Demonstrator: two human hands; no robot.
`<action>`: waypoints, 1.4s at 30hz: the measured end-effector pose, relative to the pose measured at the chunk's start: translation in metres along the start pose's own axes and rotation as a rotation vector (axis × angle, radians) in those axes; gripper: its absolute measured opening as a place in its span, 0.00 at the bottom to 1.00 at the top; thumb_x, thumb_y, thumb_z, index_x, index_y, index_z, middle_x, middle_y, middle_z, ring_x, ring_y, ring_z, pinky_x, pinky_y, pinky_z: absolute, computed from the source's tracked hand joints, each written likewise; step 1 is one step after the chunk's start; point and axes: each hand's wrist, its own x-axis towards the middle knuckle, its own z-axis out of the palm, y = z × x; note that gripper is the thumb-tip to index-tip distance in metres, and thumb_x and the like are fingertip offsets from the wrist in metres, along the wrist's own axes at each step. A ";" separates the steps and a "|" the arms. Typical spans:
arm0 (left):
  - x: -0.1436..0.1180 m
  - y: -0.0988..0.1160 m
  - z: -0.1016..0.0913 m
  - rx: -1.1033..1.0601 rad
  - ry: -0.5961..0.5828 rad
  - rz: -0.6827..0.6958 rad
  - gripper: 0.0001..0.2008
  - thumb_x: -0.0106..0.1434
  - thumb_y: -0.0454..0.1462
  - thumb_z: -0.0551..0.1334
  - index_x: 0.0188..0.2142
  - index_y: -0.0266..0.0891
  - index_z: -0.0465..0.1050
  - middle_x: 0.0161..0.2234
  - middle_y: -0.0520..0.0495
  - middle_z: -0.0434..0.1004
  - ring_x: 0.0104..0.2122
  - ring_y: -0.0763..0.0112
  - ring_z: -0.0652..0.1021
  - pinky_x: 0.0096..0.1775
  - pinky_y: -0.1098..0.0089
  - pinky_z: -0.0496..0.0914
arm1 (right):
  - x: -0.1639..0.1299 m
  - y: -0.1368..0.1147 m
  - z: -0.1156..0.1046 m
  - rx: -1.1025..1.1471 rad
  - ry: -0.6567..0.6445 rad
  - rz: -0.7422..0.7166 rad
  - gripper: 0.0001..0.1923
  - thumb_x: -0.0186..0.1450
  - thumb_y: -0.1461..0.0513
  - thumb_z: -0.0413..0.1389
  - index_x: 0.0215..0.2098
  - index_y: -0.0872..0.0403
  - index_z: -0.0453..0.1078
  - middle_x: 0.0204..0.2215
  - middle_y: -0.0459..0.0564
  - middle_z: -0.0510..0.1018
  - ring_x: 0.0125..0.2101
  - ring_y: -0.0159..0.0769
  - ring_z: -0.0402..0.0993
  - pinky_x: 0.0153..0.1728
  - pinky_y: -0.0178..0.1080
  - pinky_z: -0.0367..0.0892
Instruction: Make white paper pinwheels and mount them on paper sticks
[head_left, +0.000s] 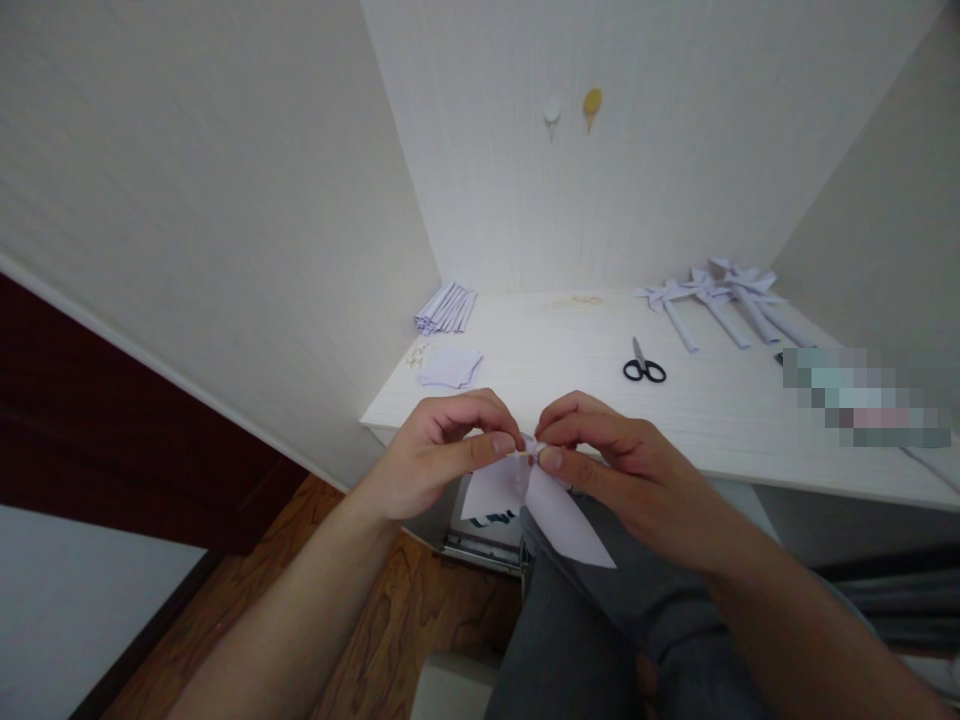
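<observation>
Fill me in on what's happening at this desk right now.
A person is pinching a folded piece of white paper between the left hand and the right hand, holding it over their lap in front of the white desk. On the desk lie black scissors, a small pile of paper squares, a bundle of rolled paper sticks, and several finished paper pinwheels at the back right.

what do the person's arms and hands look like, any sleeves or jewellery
Both forearms are bare as far as the view reaches, with no sleeves showing. The left hand and right hand wear no gloves, rings or watch that can be seen. Nails are short and plain.
</observation>
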 end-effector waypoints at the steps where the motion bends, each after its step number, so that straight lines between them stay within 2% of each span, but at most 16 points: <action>1: 0.000 -0.001 0.000 -0.013 0.030 -0.009 0.05 0.63 0.38 0.71 0.35 0.38 0.84 0.33 0.46 0.80 0.33 0.70 0.76 0.35 0.70 0.67 | 0.000 0.000 0.000 -0.001 0.007 0.006 0.08 0.73 0.60 0.59 0.36 0.52 0.78 0.39 0.48 0.76 0.41 0.34 0.73 0.42 0.37 0.66; 4: 0.002 -0.004 0.000 -0.056 0.156 -0.021 0.09 0.60 0.40 0.74 0.36 0.38 0.83 0.29 0.49 0.78 0.29 0.72 0.74 0.31 0.72 0.65 | 0.000 0.003 0.002 -0.017 0.044 0.013 0.08 0.74 0.61 0.59 0.37 0.52 0.78 0.39 0.49 0.76 0.40 0.35 0.73 0.41 0.38 0.66; 6: 0.003 -0.004 0.000 -0.053 0.253 0.015 0.09 0.59 0.41 0.75 0.35 0.39 0.82 0.29 0.50 0.78 0.29 0.73 0.74 0.31 0.73 0.66 | 0.000 0.007 0.003 -0.036 0.083 0.001 0.08 0.73 0.60 0.59 0.37 0.52 0.78 0.40 0.49 0.76 0.41 0.35 0.73 0.42 0.38 0.67; 10: 0.000 -0.002 0.003 0.018 0.411 0.113 0.08 0.61 0.41 0.73 0.35 0.40 0.81 0.31 0.50 0.78 0.30 0.74 0.74 0.32 0.74 0.68 | 0.001 0.014 0.006 -0.162 0.237 -0.076 0.07 0.73 0.61 0.60 0.37 0.51 0.78 0.40 0.49 0.75 0.41 0.36 0.73 0.41 0.39 0.68; 14: -0.004 -0.002 0.008 0.160 0.483 0.141 0.09 0.60 0.39 0.74 0.38 0.41 0.80 0.34 0.49 0.79 0.34 0.72 0.77 0.32 0.74 0.70 | 0.000 0.020 0.009 -0.358 0.412 -0.214 0.04 0.71 0.62 0.61 0.40 0.51 0.79 0.43 0.50 0.74 0.44 0.38 0.73 0.45 0.41 0.69; 18: -0.006 -0.005 0.013 0.268 0.529 0.185 0.12 0.62 0.38 0.72 0.45 0.43 0.78 0.39 0.48 0.79 0.40 0.69 0.79 0.35 0.73 0.73 | -0.001 0.022 0.010 -0.471 0.487 -0.280 0.04 0.71 0.63 0.61 0.42 0.52 0.80 0.38 0.49 0.72 0.39 0.37 0.72 0.39 0.41 0.68; 22: -0.007 -0.004 0.019 0.530 0.492 0.296 0.07 0.64 0.33 0.69 0.42 0.43 0.80 0.44 0.47 0.79 0.45 0.66 0.79 0.42 0.68 0.76 | 0.000 0.022 0.010 -0.532 0.488 -0.317 0.04 0.71 0.64 0.61 0.42 0.54 0.80 0.34 0.48 0.71 0.35 0.36 0.70 0.35 0.41 0.66; 26: -0.005 -0.001 0.021 0.842 0.467 0.419 0.07 0.64 0.29 0.67 0.40 0.41 0.81 0.44 0.45 0.79 0.46 0.64 0.79 0.51 0.61 0.74 | 0.000 0.021 0.010 -0.588 0.450 -0.349 0.04 0.71 0.65 0.61 0.42 0.54 0.79 0.34 0.49 0.72 0.35 0.38 0.70 0.35 0.42 0.67; 30: -0.002 -0.001 0.019 0.906 0.425 0.427 0.07 0.64 0.30 0.67 0.40 0.41 0.81 0.45 0.44 0.79 0.47 0.62 0.79 0.50 0.58 0.74 | -0.001 0.021 0.010 -0.603 0.369 -0.349 0.05 0.72 0.65 0.59 0.43 0.55 0.78 0.36 0.51 0.73 0.38 0.40 0.71 0.38 0.44 0.67; 36: -0.006 -0.002 0.016 0.970 0.298 0.445 0.08 0.64 0.29 0.66 0.41 0.41 0.79 0.47 0.43 0.79 0.49 0.61 0.78 0.50 0.57 0.74 | -0.001 0.020 0.008 -0.635 0.298 -0.327 0.05 0.73 0.64 0.58 0.42 0.55 0.78 0.37 0.52 0.74 0.39 0.41 0.71 0.39 0.44 0.67; 42: -0.008 0.007 0.011 1.114 0.170 0.469 0.09 0.66 0.29 0.65 0.44 0.40 0.79 0.49 0.40 0.79 0.50 0.55 0.77 0.50 0.53 0.72 | -0.004 0.013 0.003 -0.639 0.242 -0.323 0.06 0.73 0.64 0.58 0.43 0.56 0.78 0.38 0.53 0.74 0.39 0.41 0.72 0.39 0.44 0.67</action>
